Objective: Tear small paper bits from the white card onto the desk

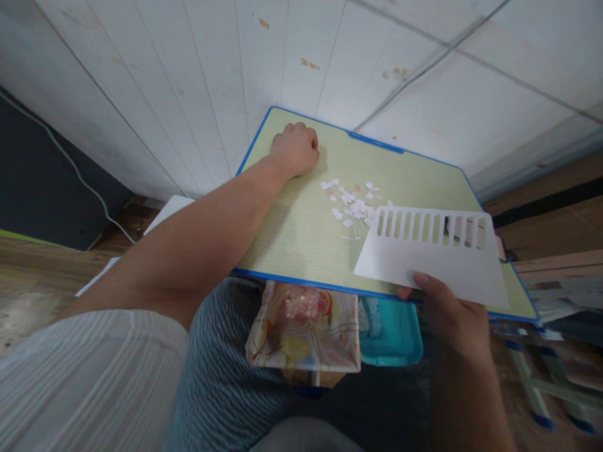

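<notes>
My left hand (296,149) rests as a closed fist on the far left part of a pale green folding table (282,232) with a blue rim. What it holds, if anything, is hidden. With the thumb on top, my right hand (455,314) grips the lower edge of a white card (424,260) with a row of long slots along its far side. The card is tilted above the right part of the tabletop, which shows through the slots. Small white paper scraps (355,206) lie scattered between my hands, just left of the card.
Below the near edge sit a patterned cloth-lined container (306,351) with pinkish bits in it and a turquoise plastic tray (396,342). A white panelled wall (301,56) rises behind the table, with a cable (419,75) on it. Cardboard boxes (556,220) stand right.
</notes>
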`<state>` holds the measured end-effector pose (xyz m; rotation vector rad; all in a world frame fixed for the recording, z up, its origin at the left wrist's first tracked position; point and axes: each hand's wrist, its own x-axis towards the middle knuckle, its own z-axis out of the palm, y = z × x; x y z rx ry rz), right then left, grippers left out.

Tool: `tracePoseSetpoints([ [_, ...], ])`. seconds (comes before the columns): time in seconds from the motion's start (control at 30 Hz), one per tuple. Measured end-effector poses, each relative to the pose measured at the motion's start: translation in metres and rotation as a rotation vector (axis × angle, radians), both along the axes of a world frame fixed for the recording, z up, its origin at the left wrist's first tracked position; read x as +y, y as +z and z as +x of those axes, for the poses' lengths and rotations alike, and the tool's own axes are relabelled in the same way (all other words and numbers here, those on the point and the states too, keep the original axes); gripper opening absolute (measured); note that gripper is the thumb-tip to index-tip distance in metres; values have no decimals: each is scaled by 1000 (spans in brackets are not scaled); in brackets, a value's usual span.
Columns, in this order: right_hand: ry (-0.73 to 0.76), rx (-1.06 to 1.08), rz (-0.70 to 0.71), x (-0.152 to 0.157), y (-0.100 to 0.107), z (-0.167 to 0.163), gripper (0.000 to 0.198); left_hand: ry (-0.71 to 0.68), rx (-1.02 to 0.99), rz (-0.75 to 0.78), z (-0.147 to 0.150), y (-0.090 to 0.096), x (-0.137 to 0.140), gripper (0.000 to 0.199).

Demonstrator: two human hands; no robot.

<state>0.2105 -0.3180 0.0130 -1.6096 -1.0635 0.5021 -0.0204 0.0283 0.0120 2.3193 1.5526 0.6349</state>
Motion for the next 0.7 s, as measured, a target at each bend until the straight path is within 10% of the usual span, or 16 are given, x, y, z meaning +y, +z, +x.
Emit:
tracePoseSetpoints([
  [0.7,77,63,-70,-6,-1,5,26,-6,-7,-30,-2,4,-4,47],
])
